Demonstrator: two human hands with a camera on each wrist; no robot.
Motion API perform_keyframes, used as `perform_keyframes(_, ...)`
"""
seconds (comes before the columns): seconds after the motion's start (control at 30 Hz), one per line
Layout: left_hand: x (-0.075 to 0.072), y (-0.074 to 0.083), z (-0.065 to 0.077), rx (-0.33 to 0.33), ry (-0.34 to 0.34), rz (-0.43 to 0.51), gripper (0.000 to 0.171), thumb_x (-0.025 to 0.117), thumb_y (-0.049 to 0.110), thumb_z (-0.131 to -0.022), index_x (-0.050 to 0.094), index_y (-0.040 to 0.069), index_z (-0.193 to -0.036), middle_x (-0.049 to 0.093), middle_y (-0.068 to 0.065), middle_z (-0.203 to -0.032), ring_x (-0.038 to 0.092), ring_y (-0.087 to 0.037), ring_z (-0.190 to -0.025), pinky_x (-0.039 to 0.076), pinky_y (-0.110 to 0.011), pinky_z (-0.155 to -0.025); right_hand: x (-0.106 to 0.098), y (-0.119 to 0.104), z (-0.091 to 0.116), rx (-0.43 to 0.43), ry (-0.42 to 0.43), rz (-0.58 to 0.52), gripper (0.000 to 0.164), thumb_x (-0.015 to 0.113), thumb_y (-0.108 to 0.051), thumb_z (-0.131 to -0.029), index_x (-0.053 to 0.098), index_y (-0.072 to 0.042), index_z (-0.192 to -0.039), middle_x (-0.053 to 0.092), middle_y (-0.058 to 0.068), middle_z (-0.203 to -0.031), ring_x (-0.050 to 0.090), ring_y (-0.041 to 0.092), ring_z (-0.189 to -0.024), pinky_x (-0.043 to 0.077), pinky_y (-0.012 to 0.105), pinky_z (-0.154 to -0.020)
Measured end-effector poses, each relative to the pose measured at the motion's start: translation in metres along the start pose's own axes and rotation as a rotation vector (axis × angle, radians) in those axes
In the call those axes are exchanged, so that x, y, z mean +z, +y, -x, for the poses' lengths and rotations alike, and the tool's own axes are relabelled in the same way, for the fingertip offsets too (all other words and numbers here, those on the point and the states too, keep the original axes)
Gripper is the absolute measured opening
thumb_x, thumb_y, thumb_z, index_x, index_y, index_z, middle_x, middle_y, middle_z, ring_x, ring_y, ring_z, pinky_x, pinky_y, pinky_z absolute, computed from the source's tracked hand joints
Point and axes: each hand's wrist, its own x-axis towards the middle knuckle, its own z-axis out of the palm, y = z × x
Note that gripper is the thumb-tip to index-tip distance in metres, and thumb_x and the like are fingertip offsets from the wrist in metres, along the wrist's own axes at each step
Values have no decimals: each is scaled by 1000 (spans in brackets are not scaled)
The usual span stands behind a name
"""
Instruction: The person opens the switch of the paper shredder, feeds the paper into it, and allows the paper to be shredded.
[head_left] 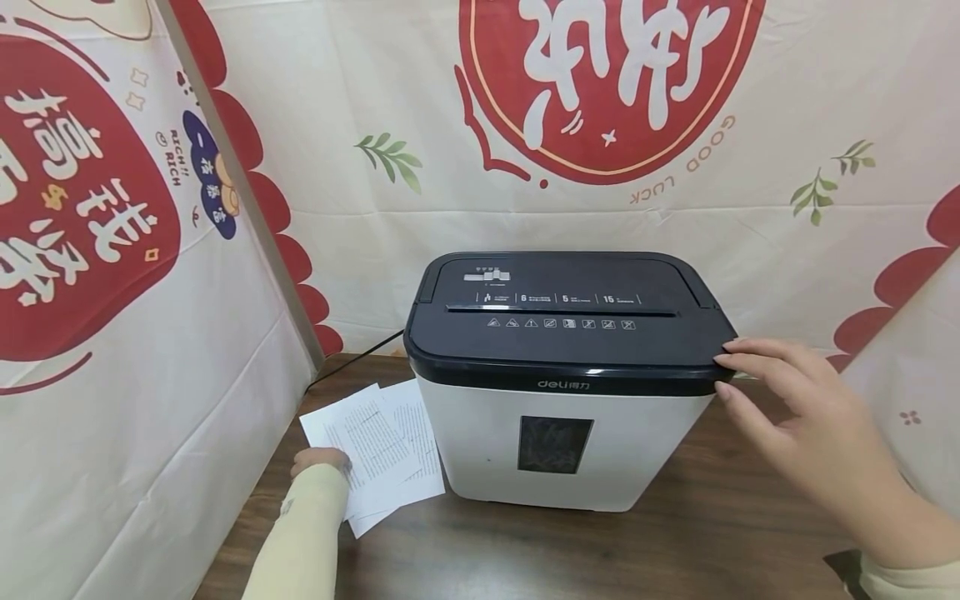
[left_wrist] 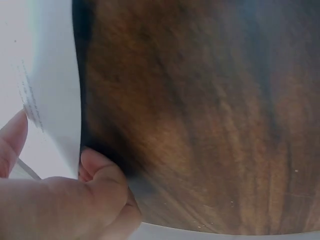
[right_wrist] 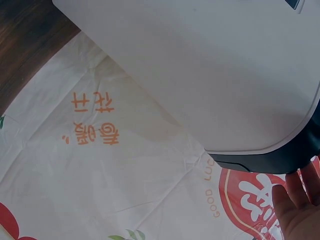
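Note:
A paper shredder with a white bin (head_left: pixel 472 450) and a black lid (head_left: pixel 480 346) stands on the wooden table. Two printed sheets overlap to its left, an upper sheet (head_left: pixel 371 442) and a lower sheet (head_left: pixel 426 442). My left hand (head_left: pixel 321 460) grips the left edge of the upper sheet. Close up in the left wrist view, the thumb lies on the paper (left_wrist: pixel 52 85) and the fingers curl under its edge. With loosely bent fingers, my right hand (head_left: pixel 817 408) rests its fingertips at the lid's right front corner, also seen in the right wrist view.
A thin black cord (head_left: pixel 356 360) runs left from behind the shredder. Printed white cloth (head_left: pixel 360 267) hangs behind it and along both sides. The dark wooden tabletop (head_left: pixel 480 550) extends in front. Through the bin's window (head_left: pixel 555 444) the inside looks dark.

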Motion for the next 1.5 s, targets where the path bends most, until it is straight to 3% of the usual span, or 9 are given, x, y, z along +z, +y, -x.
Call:
perform_keyframes(0.17,-2,-5,-2,23,5,101,52,68,5,-80,46,-20,-120,57,-29,-96,62,-35,-80,52,-44,-71,0,0,0,-1,-1,-3,68,44,-60,-93,70,2,-99,62,10,-107,42,-11,-115,27,6,-98)
perform_keyframes(0.33,-4,-8,-4,61,1,133,47,64,1,-83,47,-22,-120,58,-34,-102,62,-43,-93,52,-50,-82,0,0,0,-1,5,-1,66,45,-60,-93,70,1,-99,62,7,-106,42,-11,-114,28,5,-97)
perform_keyframes(0.5,-10,-6,-3,120,-8,31,47,61,0,-85,44,-26,-120,54,-40,-106,57,-49,-101,49,-53,-87,0,1,1,-6,15,-7,66,45,-60,-93,70,1,-98,62,2,-108,42,-12,-114,28,5,-97)
perform_keyframes(0.67,-18,-3,0,185,-22,-80,46,59,3,-86,46,-27,-118,53,-41,-108,56,-50,-103,48,-52,-89,-1,0,1,-10,20,6,65,45,-60,-93,70,0,-98,63,5,-107,42,-11,-114,27,3,-94)
perform_keyframes(0.8,-22,-3,1,235,-29,-167,41,61,5,-87,51,-26,-112,56,-40,-107,57,-49,-102,49,-50,-89,-2,-1,1,-9,15,7,65,43,-60,-93,70,0,-99,63,10,-106,42,-10,-113,27,2,-91)
perform_keyframes(0.9,-23,-2,2,240,-32,-188,36,63,5,-87,55,-23,-108,60,-35,-98,60,-43,-92,51,-45,-82,-3,-1,1,-7,3,-6,56,50,-52,-94,70,0,-101,63,11,-108,42,-9,-113,27,3,-91)
perform_keyframes(1.07,-25,-1,6,247,-41,-143,29,65,3,-87,59,-19,-104,61,-24,-82,58,-30,-75,49,-35,-67,-4,-4,1,5,-15,-7,25,66,-17,-86,69,1,-103,63,13,-109,41,-9,-115,26,3,-92)
perform_keyframes(1.23,-28,1,13,269,-80,-98,35,61,0,-89,53,-20,-116,60,-29,-96,60,-34,-84,51,-37,-73,-4,-5,3,34,-17,5,31,71,3,-72,69,0,-103,63,12,-111,40,-9,-115,26,3,-91)
perform_keyframes(1.5,-35,-5,17,304,-157,34,38,56,-1,-91,46,-21,-122,55,-28,-101,56,-34,-87,48,-42,-80,-4,-6,4,47,-11,-4,35,72,6,-69,69,-2,-103,62,11,-112,40,-10,-116,25,3,-94)
